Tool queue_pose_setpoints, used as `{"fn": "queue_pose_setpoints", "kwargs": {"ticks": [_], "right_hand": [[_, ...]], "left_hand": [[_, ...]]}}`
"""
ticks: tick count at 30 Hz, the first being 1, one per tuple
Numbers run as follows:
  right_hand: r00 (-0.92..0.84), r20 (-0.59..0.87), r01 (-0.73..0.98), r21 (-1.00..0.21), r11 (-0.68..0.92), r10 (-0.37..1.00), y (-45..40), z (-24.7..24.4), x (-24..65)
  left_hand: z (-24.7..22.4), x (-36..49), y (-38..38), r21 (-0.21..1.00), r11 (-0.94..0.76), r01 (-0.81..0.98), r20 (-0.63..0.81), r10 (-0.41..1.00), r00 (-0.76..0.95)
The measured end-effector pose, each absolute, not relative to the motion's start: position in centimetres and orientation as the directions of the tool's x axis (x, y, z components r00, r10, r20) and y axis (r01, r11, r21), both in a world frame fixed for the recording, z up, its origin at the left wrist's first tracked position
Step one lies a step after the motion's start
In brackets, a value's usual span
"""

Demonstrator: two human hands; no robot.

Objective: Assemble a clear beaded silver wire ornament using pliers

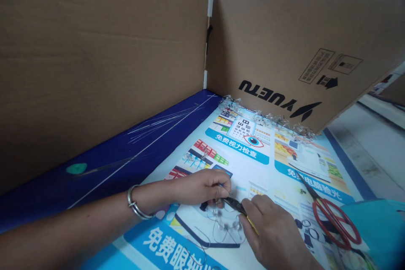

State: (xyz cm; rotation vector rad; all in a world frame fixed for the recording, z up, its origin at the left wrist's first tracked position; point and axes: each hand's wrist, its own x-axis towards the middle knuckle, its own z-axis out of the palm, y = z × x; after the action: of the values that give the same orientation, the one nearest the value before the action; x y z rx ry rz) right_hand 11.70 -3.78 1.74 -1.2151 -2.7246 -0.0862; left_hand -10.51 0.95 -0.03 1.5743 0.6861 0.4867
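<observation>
My left hand [205, 185], with a silver bangle on its wrist, is closed in a pinch over the poster; what sits between its fingertips is too small to name. My right hand [272, 228] is wrapped round a pair of pliers [234, 204] with dark jaws and a yellow handle. The jaws reach to the left fingertips. Just below both hands, thin curled wire with small clear pieces [226, 223] lies on the printed poster [268, 185].
Red-handled scissors [337, 223] lie at the right beside a light-blue item [376, 228]. Clear pieces [272, 119] line the base of the cardboard wall [284, 42]. Thin straight strands [171, 120] and a green piece [76, 168] rest on the blue surface at the left.
</observation>
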Motion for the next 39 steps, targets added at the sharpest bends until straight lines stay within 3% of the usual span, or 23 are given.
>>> {"fn": "queue_pose_setpoints", "kwargs": {"ticks": [13, 30, 34, 39], "right_hand": [[-0.641, 0.135, 0.755, -0.067, 0.653, 0.755, -3.36, 1.40, 12.32], [-0.620, 0.110, 0.779, -0.034, 0.627, 0.777, -3.68, 1.19, 11.90], [-0.626, 0.126, 0.772, -0.040, 0.635, 0.769, -3.70, 1.19, 11.99], [-0.628, 0.160, 0.763, -0.065, 0.643, 0.762, -3.64, 0.84, 12.17]], "left_hand": [[-0.27, -10.38, 1.02, 0.979, -0.169, 0.111, 0.041, 0.705, 0.708], [-0.03, -10.42, 1.16, 0.876, -0.454, 0.165, 0.200, 0.652, 0.732], [-0.06, -10.39, 1.15, 0.889, -0.424, 0.174, 0.173, 0.662, 0.729], [-0.33, -10.30, 0.99, 0.959, -0.242, 0.149, 0.060, 0.684, 0.727]]}}
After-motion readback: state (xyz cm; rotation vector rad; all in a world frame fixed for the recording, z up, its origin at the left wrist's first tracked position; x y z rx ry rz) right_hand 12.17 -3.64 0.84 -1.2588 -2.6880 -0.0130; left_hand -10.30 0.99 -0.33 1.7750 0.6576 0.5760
